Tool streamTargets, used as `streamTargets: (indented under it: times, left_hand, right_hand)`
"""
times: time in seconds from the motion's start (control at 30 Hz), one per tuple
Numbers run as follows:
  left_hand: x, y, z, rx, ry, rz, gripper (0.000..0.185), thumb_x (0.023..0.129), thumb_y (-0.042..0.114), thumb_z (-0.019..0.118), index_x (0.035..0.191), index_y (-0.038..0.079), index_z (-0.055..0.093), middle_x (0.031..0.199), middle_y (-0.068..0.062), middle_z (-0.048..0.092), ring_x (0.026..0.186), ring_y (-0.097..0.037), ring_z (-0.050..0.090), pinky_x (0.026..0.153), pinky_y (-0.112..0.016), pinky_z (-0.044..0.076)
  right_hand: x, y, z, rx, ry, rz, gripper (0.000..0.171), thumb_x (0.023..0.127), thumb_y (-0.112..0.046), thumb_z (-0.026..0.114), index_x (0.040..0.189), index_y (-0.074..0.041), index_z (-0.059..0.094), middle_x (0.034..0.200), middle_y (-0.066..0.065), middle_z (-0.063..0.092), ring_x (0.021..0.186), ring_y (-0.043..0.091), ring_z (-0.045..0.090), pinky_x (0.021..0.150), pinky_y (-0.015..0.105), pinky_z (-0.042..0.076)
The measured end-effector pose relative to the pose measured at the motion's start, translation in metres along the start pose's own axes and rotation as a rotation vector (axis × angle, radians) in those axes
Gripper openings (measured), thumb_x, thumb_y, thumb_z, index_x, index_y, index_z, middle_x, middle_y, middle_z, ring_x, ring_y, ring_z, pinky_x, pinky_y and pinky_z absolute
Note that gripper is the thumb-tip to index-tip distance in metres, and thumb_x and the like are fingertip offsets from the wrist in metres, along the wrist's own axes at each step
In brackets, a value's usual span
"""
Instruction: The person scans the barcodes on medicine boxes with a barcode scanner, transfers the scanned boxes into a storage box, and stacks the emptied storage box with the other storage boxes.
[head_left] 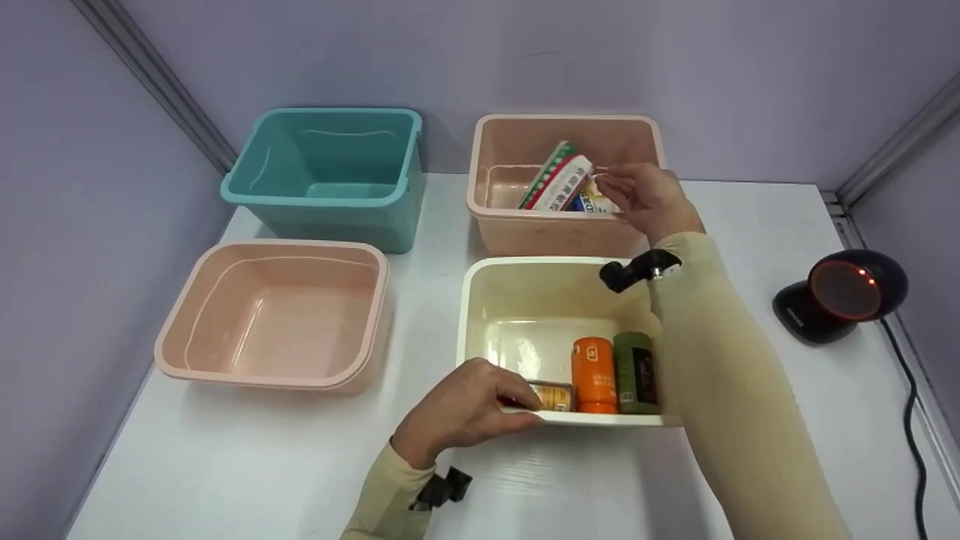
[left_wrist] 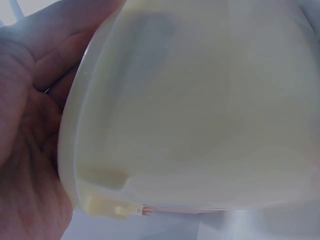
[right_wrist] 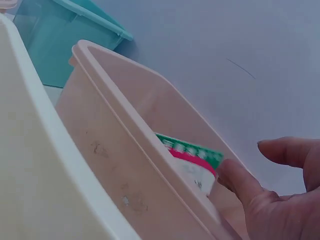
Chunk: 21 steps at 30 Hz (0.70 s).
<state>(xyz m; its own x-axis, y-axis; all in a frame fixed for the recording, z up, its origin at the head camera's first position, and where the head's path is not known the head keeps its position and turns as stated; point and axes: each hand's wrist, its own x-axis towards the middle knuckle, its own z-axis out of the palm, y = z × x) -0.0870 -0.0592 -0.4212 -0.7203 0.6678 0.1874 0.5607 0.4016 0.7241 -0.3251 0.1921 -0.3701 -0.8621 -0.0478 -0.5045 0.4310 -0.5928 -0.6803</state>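
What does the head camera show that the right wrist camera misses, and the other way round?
Only the head view shows the left hand gripping the cream tub's near rim, the orange bottle and green bottle inside it, the second pink tub, and the scanner. Only the right wrist view shows the far pink tub's outer wall close up. Both show the right hand at the green-and-red packet in that tub, and the teal tub.

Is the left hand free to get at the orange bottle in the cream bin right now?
Probably not at once: the left hand grips the cream bin's near rim. Once it lets go, the orange bottle stands close by, open from above.
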Motion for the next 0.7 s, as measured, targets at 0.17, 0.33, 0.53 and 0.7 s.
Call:
streamTargets:
  times: [0.17,0.33,0.53,0.7]
  left_hand:
    - [-0.0011,-0.0009,-0.0011,0.001,0.003,0.002,0.006,0.083,0.017,0.079,0.088,0.014,0.080,0.083,0.011,0.070,0.070,0.001,0.058,0.067,-0.025,0.051]
    - [-0.0010,-0.0015,-0.0017,-0.007,-0.003,-0.005,0.006,0.083,0.017,0.080,0.088,0.014,0.080,0.082,0.012,0.069,0.070,0.003,0.057,0.066,-0.026,0.051]
    - [0.0001,-0.0016,-0.0021,-0.005,-0.007,-0.001,0.006,0.083,0.017,0.079,0.088,0.014,0.080,0.083,0.011,0.069,0.070,0.004,0.056,0.066,-0.021,0.049]
    - [0.0008,-0.0012,-0.0021,0.004,-0.010,0.003,0.005,0.084,0.017,0.079,0.088,0.014,0.080,0.083,0.012,0.069,0.069,0.004,0.055,0.065,-0.015,0.044]
  right_hand:
    - [0.0005,0.0022,-0.0041,-0.060,0.034,-0.031,0.027,0.093,0.008,0.057,0.119,0.004,0.051,0.083,0.013,0.066,0.087,0.022,0.069,0.087,0.028,0.049]
    - [-0.0007,0.0029,-0.0059,-0.107,0.027,-0.047,0.022,0.094,0.005,0.057,0.116,0.002,0.053,0.100,0.014,0.065,0.101,0.022,0.067,0.089,0.029,0.048]
    - [-0.0007,0.0016,-0.0079,-0.156,0.023,-0.042,0.029,0.096,0.000,0.058,0.125,-0.001,0.054,0.131,0.015,0.055,0.122,0.024,0.056,0.090,0.034,0.049]
    - [-0.0011,-0.0003,-0.0108,-0.155,-0.017,-0.037,0.040,0.098,-0.003,0.055,0.138,0.001,0.050,0.142,0.017,0.048,0.126,0.026,0.052,0.092,0.033,0.047]
